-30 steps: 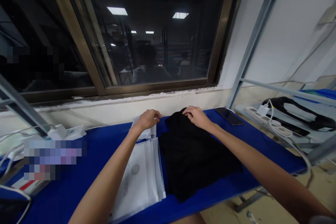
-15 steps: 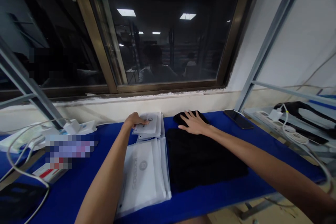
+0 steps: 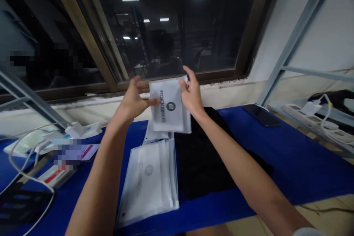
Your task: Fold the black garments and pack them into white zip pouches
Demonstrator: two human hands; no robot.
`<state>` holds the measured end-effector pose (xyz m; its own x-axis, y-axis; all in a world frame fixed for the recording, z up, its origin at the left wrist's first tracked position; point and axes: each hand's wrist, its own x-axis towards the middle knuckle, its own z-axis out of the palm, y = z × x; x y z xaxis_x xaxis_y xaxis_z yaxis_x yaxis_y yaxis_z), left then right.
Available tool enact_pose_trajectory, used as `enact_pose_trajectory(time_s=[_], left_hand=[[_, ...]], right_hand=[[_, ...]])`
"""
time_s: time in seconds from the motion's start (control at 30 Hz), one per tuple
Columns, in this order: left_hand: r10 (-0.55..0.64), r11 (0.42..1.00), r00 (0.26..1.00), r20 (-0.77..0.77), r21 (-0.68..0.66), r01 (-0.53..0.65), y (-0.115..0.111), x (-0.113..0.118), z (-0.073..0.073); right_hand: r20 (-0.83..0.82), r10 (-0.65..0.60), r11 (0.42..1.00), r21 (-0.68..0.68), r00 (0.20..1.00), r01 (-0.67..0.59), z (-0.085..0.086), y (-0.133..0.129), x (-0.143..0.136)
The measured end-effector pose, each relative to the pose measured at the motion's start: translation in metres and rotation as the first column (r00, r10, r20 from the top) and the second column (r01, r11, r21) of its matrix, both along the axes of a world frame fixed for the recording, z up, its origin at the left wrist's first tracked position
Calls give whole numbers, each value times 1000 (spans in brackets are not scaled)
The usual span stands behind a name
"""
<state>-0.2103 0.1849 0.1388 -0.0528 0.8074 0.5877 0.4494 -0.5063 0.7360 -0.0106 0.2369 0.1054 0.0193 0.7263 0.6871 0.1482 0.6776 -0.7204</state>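
Note:
Both hands are raised around a small frosted plastic pouch (image 3: 170, 112) with dark lettering and a round logo. My right hand (image 3: 192, 94) pinches its upper right edge. My left hand (image 3: 136, 99) is at its left side, thumb against the front and fingers spread behind, slightly blurred. Beneath it, another small pouch (image 3: 157, 135) lies on the blue table. Nearer me rests a stack of larger frosted zip pouches (image 3: 148, 184). Folded black cloth (image 3: 204, 162) lies to the right of the stack, partly covered from view by my right forearm.
A phone (image 3: 262, 114) lies at the back right of the blue table (image 3: 304, 162). White chargers (image 3: 74, 129) and cables are on the left, near a red and white box (image 3: 56, 175). Metal posts and a window stand behind.
My left hand has lifted from the small pouches, and my right hand has left the black cloth. A small pouch is now raised between them. The view has shifted slightly.

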Motion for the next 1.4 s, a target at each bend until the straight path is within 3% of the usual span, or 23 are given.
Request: enact_pose_trajectory(time_s=[0.07, 0.1, 0.17, 0.27, 0.5, 0.63, 0.8, 0.9, 0.97, 1.1, 1.23, 1.33, 1.4], left_hand=[[115, 965, 991, -75, 247, -93, -2, 11, 1], [118, 953, 986, -116, 292, -80, -5, 18, 3], [105, 959, 976, -193, 281, -47, -14, 32, 8], [216, 944, 949, -232, 298, -142, -25, 46, 13], [256, 941, 916, -310, 297, -162, -24, 45, 9], [451, 840, 868, -209, 428, -334, -22, 31, 14], [628, 660, 776, 68, 482, -576, -24, -26, 26], [547, 677, 826, 140, 506, -534, -26, -48, 27], [486, 706, 865, 124, 528, -472, -27, -48, 27], [584, 642, 809, 65, 572, -510, -30, -27, 29], [524, 721, 849, -69, 567, -399, -34, -6, 32], [516, 715, 846, -134, 612, -338, -33, 8, 29], [520, 711, 835, -181, 634, -305, -32, 18, 26]], right_hand=[[74, 31, 991, 127, 997, -41, 2, -10, 0], [99, 47, 987, 150, 994, -62, 3, -17, -1], [99, 61, 986, 149, 993, -76, 6, -29, -5], [55, 57, 989, 134, 997, -64, 9, -41, -10], [139, 74, 975, 199, 988, -101, 13, -48, -8], [336, 147, 964, 160, 930, -211, 20, -56, -2], [497, 189, 940, 157, 847, -302, 35, -66, 19], [453, 210, 929, 184, 866, -321, 39, -66, 28], [382, 244, 919, 202, 891, -338, 38, -65, 28], [343, 321, 887, 218, 883, -408, 34, -62, 23], [393, 314, 894, 184, 864, -409, 31, -61, 18], [449, 280, 917, 136, 849, -374, 28, -62, 15], [549, 257, 933, 75, 795, -353, 26, -64, 14]])
